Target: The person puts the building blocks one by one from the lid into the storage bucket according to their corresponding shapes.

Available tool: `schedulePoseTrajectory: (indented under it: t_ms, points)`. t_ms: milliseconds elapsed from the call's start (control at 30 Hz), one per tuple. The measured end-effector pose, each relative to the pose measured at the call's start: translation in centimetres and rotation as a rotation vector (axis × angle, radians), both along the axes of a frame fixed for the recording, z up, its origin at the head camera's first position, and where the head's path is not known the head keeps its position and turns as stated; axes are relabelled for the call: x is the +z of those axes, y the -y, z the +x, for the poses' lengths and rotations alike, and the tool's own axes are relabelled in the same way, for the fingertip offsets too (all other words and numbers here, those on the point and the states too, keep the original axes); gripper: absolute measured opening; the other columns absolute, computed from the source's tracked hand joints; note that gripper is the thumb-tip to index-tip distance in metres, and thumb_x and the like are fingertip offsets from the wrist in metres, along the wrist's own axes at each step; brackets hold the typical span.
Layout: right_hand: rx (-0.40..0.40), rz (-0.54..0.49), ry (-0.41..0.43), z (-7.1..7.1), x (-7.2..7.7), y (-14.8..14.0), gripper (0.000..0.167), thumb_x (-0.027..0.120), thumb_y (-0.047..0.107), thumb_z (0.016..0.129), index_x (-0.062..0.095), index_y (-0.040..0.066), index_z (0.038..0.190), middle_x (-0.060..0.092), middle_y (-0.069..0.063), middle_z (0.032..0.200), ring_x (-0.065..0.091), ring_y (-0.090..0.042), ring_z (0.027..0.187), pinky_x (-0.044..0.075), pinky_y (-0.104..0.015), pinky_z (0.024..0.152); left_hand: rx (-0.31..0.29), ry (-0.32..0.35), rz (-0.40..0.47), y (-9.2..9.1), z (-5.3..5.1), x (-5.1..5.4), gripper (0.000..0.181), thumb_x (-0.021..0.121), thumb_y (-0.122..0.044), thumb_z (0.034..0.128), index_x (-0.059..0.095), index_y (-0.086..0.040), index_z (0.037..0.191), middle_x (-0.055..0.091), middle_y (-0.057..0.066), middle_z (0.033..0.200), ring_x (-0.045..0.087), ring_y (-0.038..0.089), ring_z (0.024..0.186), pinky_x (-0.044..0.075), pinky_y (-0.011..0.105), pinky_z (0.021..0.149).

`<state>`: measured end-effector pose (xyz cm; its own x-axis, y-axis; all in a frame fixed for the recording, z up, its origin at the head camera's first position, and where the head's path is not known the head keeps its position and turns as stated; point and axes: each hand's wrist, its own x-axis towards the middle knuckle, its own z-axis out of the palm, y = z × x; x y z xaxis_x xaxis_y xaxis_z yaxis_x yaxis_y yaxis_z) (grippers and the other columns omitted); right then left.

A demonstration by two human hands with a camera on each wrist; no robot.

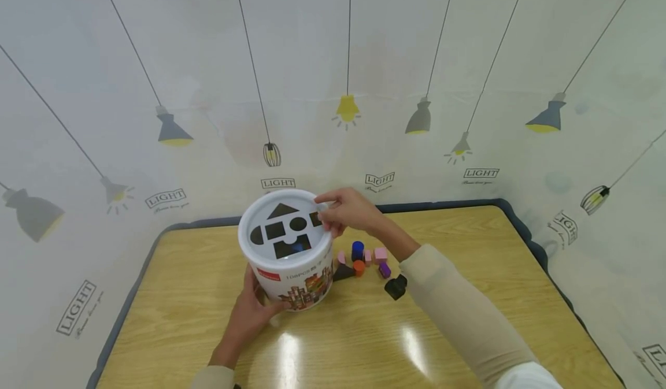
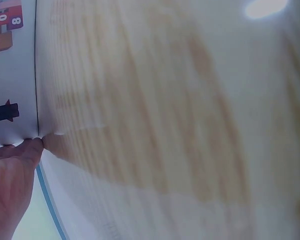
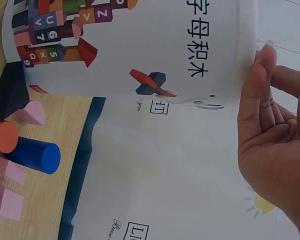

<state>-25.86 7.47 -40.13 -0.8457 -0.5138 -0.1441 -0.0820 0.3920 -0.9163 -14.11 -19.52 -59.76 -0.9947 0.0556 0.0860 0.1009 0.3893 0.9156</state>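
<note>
A white round bucket (image 1: 291, 285) with pictures of building blocks stands on the table, tilted in view. Its white lid (image 1: 267, 208) has several dark cut-outs, among them a triangle, a circle and squares. My left hand (image 1: 250, 314) grips the lower left side of the bucket, thumb at the front. At the lid's right edge, my right hand (image 1: 351, 210) pinches the rim with thumb and fingers. In the right wrist view that hand (image 3: 275, 115) is at the rim, its other fingers curled. The left wrist view shows only part of my left hand (image 2: 15, 175) against the bucket.
Right of the bucket lie loose blocks: a blue cylinder (image 1: 357, 251), an orange cylinder (image 1: 359, 268), pink blocks (image 1: 381, 255), a purple block (image 1: 384, 270), a black triangle (image 1: 342, 272) and a black piece (image 1: 396, 286). A lamp-patterned wall covering (image 1: 395, 42) surrounds the wooden table (image 1: 177, 296).
</note>
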Motion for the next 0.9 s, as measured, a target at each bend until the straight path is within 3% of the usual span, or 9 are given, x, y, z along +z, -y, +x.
schedulePoseTrajectory:
  t_ms: [333, 567, 733, 900]
  points:
    - [-0.085, -0.063, 0.025, -0.2, -0.7, -1.5, 0.043, 0.065, 0.014, 0.092, 0.058, 0.005, 0.133, 0.070, -0.014, 0.076, 0.068, -0.023, 0.061, 0.062, -0.047, 0.071, 0.010, -0.002, -0.014, 0.0, -0.1, -0.1, 0.129, 0.091, -0.045, 0.0602, 0.001, -0.047, 0.153, 0.037, -0.001, 0.153, 0.032, 0.024, 0.143, 0.028, 0.046, 0.118]
    - [-0.109, -0.047, 0.017, -0.3, -1.9, -3.4, 0.043, 0.064, 0.018, 0.093, 0.057, 0.004, 0.134, 0.070, -0.018, 0.081, 0.068, -0.022, 0.061, 0.063, -0.038, 0.066, 0.014, 0.006, -0.017, -0.1, 0.0, 0.0, 0.130, 0.091, -0.044, 0.0594, 0.001, -0.048, 0.152, 0.038, -0.001, 0.153, 0.033, 0.024, 0.142, 0.028, 0.046, 0.118]
    - [-0.118, -0.035, 0.034, -0.4, -2.9, -4.9, 0.042, 0.062, 0.018, 0.095, 0.056, 0.004, 0.134, 0.069, -0.022, 0.086, 0.068, -0.020, 0.062, 0.063, -0.041, 0.068, 0.015, 0.006, -0.018, 0.0, -0.1, 0.0, 0.128, 0.092, -0.041, 0.0608, 0.002, -0.048, 0.152, 0.038, -0.001, 0.152, 0.033, 0.023, 0.142, 0.028, 0.045, 0.118]
    - [-0.151, -0.015, 0.050, -0.1, -4.0, -6.0, 0.038, 0.061, 0.018, 0.095, 0.060, 0.003, 0.130, 0.069, -0.015, 0.078, 0.067, -0.019, 0.060, 0.063, -0.039, 0.065, 0.016, 0.001, -0.032, 0.0, -0.2, 0.0, 0.128, 0.091, -0.043, 0.0610, 0.001, -0.048, 0.152, 0.038, -0.002, 0.152, 0.034, 0.023, 0.142, 0.028, 0.045, 0.118]
